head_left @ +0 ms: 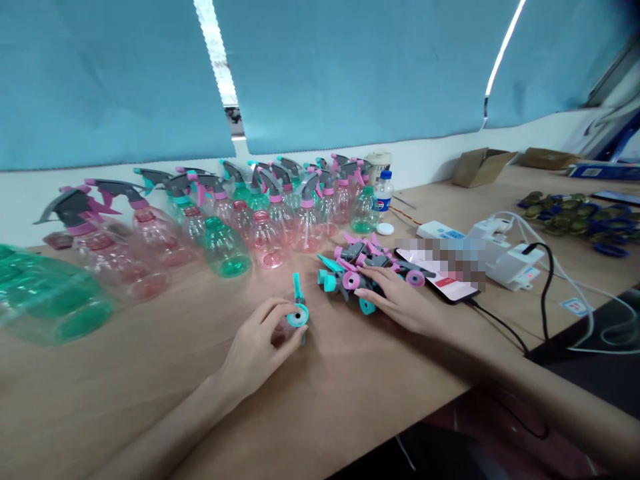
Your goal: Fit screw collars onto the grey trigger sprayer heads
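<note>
While the left hand (255,340) is pinching a turquoise-collared spray head (298,316) between thumb and curled fingers, the right hand (403,303) is lying over a pile of trigger spray heads (356,253). Left grip is narrow, closing around the collar; the collar's round opening is facing the camera, and the turquoise trigger is pointing away toward the bottles. That spray head is sitting just left of the pile, near the middle of the wooden table (200,387). Right fingers are stretching loosely across the pile, thumb and fingertips touching pink-collared pieces; cannot tell whether they are gripping any one. Pile is mixing pink, turquoise and grey parts, collars turning various ways.

Behind the hands, a crowd of spray bottles (309,227) is standing toward the wall, many wearing grey heads with pink or turquoise triggers. Topless ones are standing in front, including a green bottle (226,248) and a pink bottle (269,241). At far left, a larger-looking green bottle (60,307) is showing up blurred.

Right of the pile, a smartphone (453,291) is lying with its screen partly pixelated, white chargers (510,263) crowding beside it. A blue-capped Pepsi bottle (383,195) is standing behind, a white lid (385,229) lying near it. An open cardboard box (481,167) is resting farther back, and brass-coloured discs (560,208) are heaping up at right.
</note>
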`<state>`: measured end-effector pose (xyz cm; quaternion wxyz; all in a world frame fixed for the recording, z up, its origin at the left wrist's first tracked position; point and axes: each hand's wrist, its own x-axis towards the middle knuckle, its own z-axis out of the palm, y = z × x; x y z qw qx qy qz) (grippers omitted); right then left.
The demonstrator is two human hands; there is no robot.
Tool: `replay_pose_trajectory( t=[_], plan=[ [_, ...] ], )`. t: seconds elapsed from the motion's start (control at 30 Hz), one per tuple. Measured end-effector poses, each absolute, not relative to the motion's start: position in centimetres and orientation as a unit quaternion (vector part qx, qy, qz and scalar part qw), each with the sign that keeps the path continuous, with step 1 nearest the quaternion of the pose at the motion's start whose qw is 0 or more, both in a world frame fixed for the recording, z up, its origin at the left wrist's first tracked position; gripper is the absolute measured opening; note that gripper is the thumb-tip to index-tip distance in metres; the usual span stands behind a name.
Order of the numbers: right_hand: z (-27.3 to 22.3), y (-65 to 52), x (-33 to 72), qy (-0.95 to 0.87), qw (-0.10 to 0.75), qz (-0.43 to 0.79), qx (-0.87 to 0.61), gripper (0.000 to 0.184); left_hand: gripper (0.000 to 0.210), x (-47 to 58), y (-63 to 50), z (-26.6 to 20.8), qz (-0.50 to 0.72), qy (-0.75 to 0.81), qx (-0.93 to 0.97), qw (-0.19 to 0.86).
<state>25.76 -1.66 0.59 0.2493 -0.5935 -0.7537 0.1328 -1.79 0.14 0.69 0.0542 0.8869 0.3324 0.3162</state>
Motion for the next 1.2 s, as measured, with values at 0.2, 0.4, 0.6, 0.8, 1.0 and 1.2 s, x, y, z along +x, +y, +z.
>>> replay_pose_trajectory(
  t=[0.2, 0.4, 0.6, 0.8, 1.0, 1.2],
  plan=[
    [1.7, -2.2, 26.1, -0.775, 0.276, 0.119, -0.556, 0.050, 0.014, -1.9, 0.0, 0.7, 0.317, 0.323, 0.890, 0.062],
    [-0.7, -2.2, 30.0, -0.758, 0.252, -0.001, -0.602, 0.047, 0.014, -1.9, 0.0, 0.4, 0.322, 0.325, 0.886, 0.077],
    [-2.5, -1.5, 30.5, -0.793, 0.201, -0.002, -0.575, 0.046, 0.013, -1.8, -0.2, 0.4, 0.334, 0.320, 0.883, 0.080],
    [1.5, -1.8, 25.0, -0.773, 0.289, 0.020, -0.565, 0.047, 0.013, -1.9, -0.4, 0.2, 0.341, 0.333, 0.873, 0.106],
    [2.1, -2.6, 18.2, -0.858, 0.327, 0.055, -0.393, 0.040, 0.015, -2.5, -0.7, 0.2, 0.363, 0.357, 0.853, 0.115],
    [0.6, -1.9, 16.4, -0.876, 0.314, 0.021, -0.365, 0.041, 0.016, -4.0, -1.1, 0.4, 0.362, 0.382, 0.839, 0.137]
  ],
)
